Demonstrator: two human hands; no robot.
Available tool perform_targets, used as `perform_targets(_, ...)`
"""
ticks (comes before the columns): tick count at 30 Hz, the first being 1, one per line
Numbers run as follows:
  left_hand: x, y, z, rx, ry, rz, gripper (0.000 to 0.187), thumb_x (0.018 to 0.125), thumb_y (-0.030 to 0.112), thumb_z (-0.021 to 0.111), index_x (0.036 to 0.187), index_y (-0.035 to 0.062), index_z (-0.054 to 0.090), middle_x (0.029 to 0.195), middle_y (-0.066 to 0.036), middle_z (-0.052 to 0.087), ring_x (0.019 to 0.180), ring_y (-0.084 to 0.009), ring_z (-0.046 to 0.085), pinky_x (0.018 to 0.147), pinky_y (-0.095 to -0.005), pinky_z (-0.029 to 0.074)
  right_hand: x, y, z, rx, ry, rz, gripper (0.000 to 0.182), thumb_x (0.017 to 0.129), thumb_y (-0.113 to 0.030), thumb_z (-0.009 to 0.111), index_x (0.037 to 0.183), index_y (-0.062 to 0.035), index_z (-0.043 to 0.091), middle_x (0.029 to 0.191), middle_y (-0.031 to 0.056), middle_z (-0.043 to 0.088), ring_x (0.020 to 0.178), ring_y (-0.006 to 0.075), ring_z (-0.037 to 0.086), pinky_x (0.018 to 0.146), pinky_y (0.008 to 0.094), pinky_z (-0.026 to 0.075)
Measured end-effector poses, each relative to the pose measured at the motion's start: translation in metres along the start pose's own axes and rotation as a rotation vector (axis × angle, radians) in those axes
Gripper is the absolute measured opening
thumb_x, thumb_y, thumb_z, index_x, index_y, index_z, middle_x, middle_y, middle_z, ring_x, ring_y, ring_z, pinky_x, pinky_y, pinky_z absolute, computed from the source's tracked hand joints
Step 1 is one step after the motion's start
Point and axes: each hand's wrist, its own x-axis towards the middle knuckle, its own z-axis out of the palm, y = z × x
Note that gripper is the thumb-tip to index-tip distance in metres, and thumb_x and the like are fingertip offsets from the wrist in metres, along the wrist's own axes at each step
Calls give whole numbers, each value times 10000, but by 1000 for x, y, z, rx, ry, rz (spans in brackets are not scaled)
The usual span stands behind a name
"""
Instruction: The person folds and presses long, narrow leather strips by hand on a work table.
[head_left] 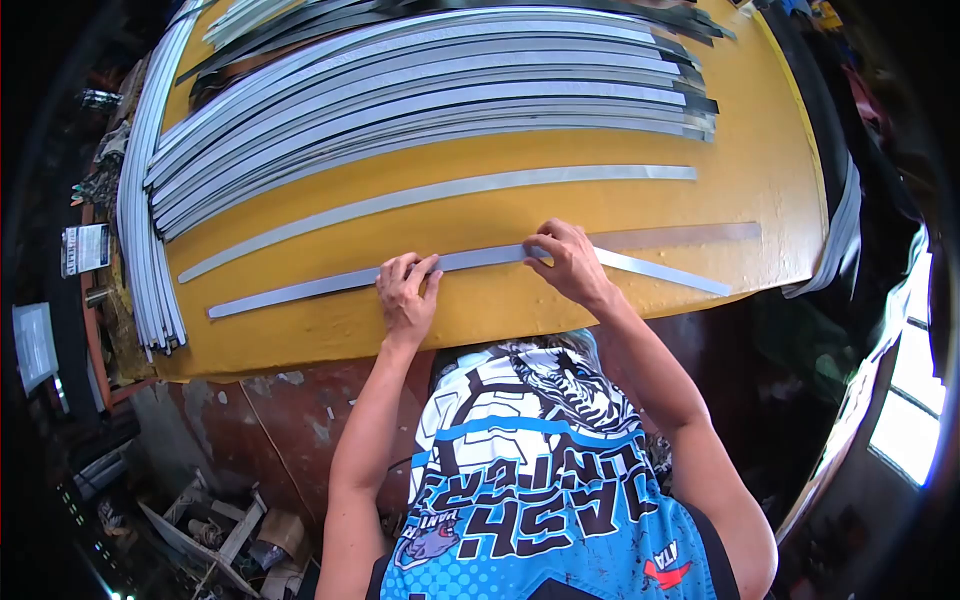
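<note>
A long pale grey strip (320, 287) lies on the yellow table (480, 317), on top of a brownish strip (690, 236) that shows at the right. My left hand (407, 297) presses its fingertips on the grey strip near the middle. Farther right, my right hand (570, 262) pinches the same strip between thumb and fingers. Beyond that hand the strip's right end angles away from the brownish one, toward the table's front edge. Another light strip (440, 199) lies behind, touched by neither hand.
Stacked grey and white strips (420, 95) cover the back of the table. A bundle of long strips (150, 200) runs along the left edge. Dark material (815, 150) hangs at the right edge. A wooden crate (215, 515) stands on the floor at lower left.
</note>
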Motion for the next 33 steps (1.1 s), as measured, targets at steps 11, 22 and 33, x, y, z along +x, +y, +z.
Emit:
perform_targets(11, 3, -4, -1, 1, -12, 28, 220, 855, 215, 763, 1061, 138, 759, 1059, -29, 614, 1039, -249, 556, 882, -419, 420, 1, 0, 2, -26, -30, 44, 223, 791, -183, 792, 984, -103, 715, 1007, 71, 610, 964, 265, 606, 863, 405, 464)
perform_targets(22, 3, -5, -1, -1, -11, 42, 210, 881, 237, 741, 1060, 129, 758, 1038, -37, 612, 1036, -245, 549, 885, -407, 409, 0, 2, 3, -16, -12, 38, 201, 788, -164, 791, 972, -117, 725, 992, 71, 611, 953, 280, 606, 873, 418, 488)
perform_targets(33, 3, -4, 0, 19, -2, 55, 210, 873, 225, 748, 1062, 133, 751, 1050, -37, 617, 1039, -248, 551, 881, -409, 415, 3, 2, 3, -2, -3, 28, 153, 785, -145, 775, 930, -117, 735, 958, 81, 606, 932, 286, 605, 860, 412, 496)
